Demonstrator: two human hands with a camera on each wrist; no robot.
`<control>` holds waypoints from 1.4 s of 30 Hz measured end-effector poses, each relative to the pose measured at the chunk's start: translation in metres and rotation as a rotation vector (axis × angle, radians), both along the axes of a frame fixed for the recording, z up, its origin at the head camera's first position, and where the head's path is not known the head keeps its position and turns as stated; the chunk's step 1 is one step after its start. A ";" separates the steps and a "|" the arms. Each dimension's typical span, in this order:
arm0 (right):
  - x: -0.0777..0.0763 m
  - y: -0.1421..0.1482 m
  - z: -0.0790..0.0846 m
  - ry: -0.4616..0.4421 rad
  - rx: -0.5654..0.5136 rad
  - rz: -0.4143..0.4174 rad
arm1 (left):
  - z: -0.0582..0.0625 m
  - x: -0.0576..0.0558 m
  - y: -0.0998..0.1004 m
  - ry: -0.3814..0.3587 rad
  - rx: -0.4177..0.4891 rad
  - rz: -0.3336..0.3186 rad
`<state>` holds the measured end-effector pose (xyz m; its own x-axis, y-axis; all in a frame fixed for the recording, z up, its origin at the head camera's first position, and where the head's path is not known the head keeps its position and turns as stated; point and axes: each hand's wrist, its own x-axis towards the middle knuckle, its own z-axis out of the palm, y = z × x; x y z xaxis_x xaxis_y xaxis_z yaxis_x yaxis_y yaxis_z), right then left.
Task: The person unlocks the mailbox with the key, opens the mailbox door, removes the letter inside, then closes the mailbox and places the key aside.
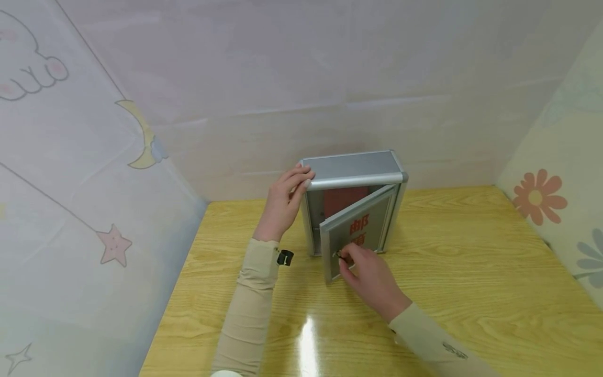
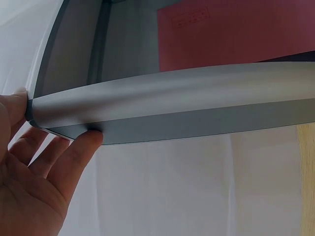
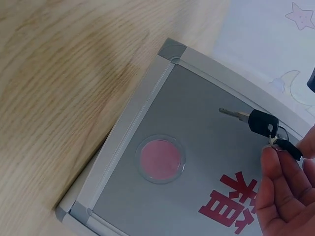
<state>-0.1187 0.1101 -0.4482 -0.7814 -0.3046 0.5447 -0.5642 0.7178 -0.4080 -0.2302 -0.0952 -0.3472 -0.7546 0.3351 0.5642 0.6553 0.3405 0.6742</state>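
Note:
A grey metal mailbox point(image 1: 355, 166) stands on the table, its front door point(image 1: 336, 230) swung partly outward. Red characters mark the door, and a round clear window with pink behind it point(image 3: 160, 160) shows in the right wrist view. My left hand point(image 1: 284, 199) grips the box's upper left corner, fingers over the top edge. In front of the door's free edge, my right hand point(image 1: 369, 275) pinches a black-headed key point(image 3: 289, 149) on a small ring; its blade is hidden. A second black-headed key point(image 3: 263, 123) hangs from that ring, blade pointing away from the fingers.
Inside the box lies a red paper or envelope point(image 2: 236, 37). The wood-grain table point(image 1: 471, 272) extends to both sides and toward me. Behind the box rises a pale sheet-covered wall point(image 1: 282, 68), with patterned walls left and right.

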 end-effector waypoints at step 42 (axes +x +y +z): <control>-0.029 0.025 0.085 0.405 -0.188 -0.002 | -0.002 -0.002 0.000 0.037 -0.031 0.009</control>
<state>-0.1479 0.1352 -0.3631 -0.4944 -0.1699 0.8524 -0.7041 0.6534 -0.2781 -0.2320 -0.0952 -0.3489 -0.7366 0.3460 0.5811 0.6763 0.3672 0.6386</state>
